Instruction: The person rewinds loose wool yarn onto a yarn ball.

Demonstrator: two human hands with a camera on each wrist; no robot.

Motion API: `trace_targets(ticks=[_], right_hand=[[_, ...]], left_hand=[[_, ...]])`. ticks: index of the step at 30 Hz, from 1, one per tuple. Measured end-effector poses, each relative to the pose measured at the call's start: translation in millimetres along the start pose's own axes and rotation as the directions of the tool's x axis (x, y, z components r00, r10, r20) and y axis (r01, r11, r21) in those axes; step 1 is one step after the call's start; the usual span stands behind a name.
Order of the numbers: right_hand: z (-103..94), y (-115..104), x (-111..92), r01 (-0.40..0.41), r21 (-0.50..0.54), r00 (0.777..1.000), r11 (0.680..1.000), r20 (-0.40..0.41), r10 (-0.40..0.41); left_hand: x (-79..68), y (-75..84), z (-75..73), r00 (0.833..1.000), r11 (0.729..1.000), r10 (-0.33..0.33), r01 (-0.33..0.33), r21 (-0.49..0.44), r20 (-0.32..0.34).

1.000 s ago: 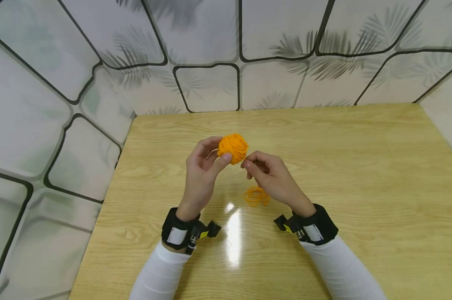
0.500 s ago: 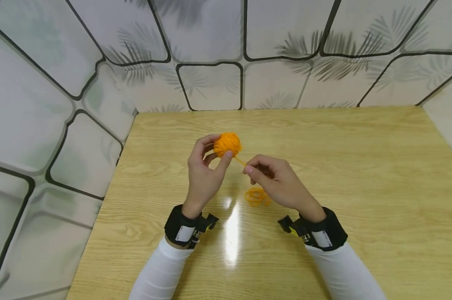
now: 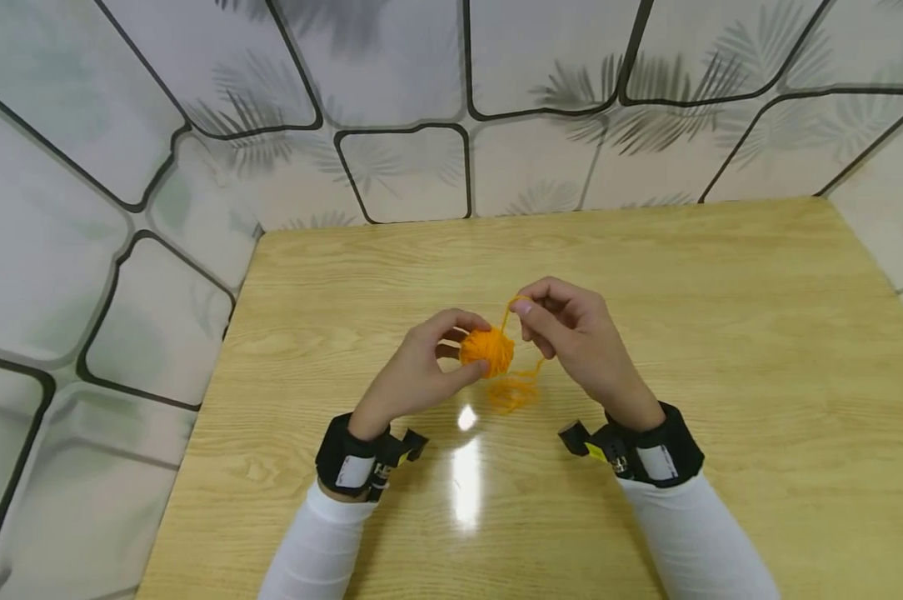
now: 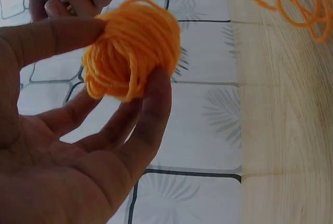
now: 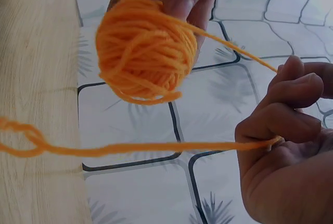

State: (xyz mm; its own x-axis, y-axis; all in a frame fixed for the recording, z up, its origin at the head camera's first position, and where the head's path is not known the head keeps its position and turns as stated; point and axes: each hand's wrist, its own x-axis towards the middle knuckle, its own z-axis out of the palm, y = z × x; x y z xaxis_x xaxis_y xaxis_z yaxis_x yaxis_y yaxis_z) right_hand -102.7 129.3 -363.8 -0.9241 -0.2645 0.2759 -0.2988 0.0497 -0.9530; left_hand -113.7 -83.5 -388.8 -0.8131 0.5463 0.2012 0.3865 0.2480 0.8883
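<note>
A ball of orange yarn (image 3: 486,351) is held in my left hand (image 3: 429,367), gripped between the thumb and fingers. In the left wrist view the ball (image 4: 138,47) shows its wound strands. My right hand (image 3: 575,333) pinches the yarn strand (image 5: 239,51) that runs taut from the ball, up and to the right of it. The strand passes through the curled fingers, and its other length (image 5: 130,147) leaves the hand's lower side toward a loose heap of yarn (image 3: 513,395) on the table, just below the ball.
The wooden table (image 3: 721,375) reaches back to a wall (image 3: 541,167) with a stone and leaf pattern. Both wrists carry black straps with small cameras, the left strap (image 3: 354,458) and the right strap (image 3: 657,450).
My left hand has brought the ball down and to the right, closer to the loose heap. The right hand has gone up and right, raising the strand above the ball.
</note>
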Motion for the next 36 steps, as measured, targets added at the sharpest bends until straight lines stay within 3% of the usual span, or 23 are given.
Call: trace_targets(ticks=[4,11,14,17,20,22,25,28,30,31,36], right_hand=[[-1.0,4,6,-0.016,0.056,0.998,0.998,-0.052,0.019],[0.1,14,15,-0.078,0.209,0.986,0.975,-0.131,0.107],[1.4,20,18,-0.104,0.223,0.983,0.969,-0.126,0.134],[4.1,27,20,-0.139,0.203,0.984,0.969,-0.08,0.158],[8.5,34,19,-0.184,0.16,0.982,0.97,-0.016,0.189],[12.1,37,19,-0.206,0.135,0.978,0.969,0.016,0.206],[17.1,40,16,-0.217,0.081,0.975,0.973,0.058,0.213],[22.0,41,14,-0.21,0.032,0.973,0.977,0.101,0.206],[25.2,41,12,-0.203,-0.011,0.971,0.979,0.128,0.203],[26.6,41,11,-0.196,-0.038,0.97,0.98,0.139,0.2],[31.3,34,7,-0.14,-0.18,0.974,0.974,0.153,0.169]], left_hand=[[-4.0,16.1,-4.5,0.994,0.997,-0.017,0.025,-0.068,0.112],[-8.0,8.4,-8.5,0.982,0.978,0.058,-0.02,-0.209,0.179],[-8.9,1.7,-9.7,0.973,0.939,0.116,-0.042,-0.341,0.199],[-9.4,-1.6,-10.9,0.965,0.865,0.175,-0.056,-0.499,0.194],[-8.9,0.0,-11.7,0.97,0.794,0.209,-0.095,-0.601,0.122],[-7.8,1.9,-11.7,0.978,0.756,0.204,-0.135,-0.641,0.034],[-5.7,3.9,-11.7,0.981,0.705,0.154,-0.192,-0.683,-0.117],[-3.0,3.8,-11.4,0.968,0.672,0.069,-0.223,-0.706,-0.24],[-0.7,2.3,-10.5,0.949,0.677,0.016,-0.242,-0.695,-0.314],[0.7,1.1,-9.7,0.936,0.693,-0.005,-0.251,-0.676,-0.353],[8.0,-6.0,-5.1,0.862,0.826,-0.032,-0.263,-0.499,-0.506]])
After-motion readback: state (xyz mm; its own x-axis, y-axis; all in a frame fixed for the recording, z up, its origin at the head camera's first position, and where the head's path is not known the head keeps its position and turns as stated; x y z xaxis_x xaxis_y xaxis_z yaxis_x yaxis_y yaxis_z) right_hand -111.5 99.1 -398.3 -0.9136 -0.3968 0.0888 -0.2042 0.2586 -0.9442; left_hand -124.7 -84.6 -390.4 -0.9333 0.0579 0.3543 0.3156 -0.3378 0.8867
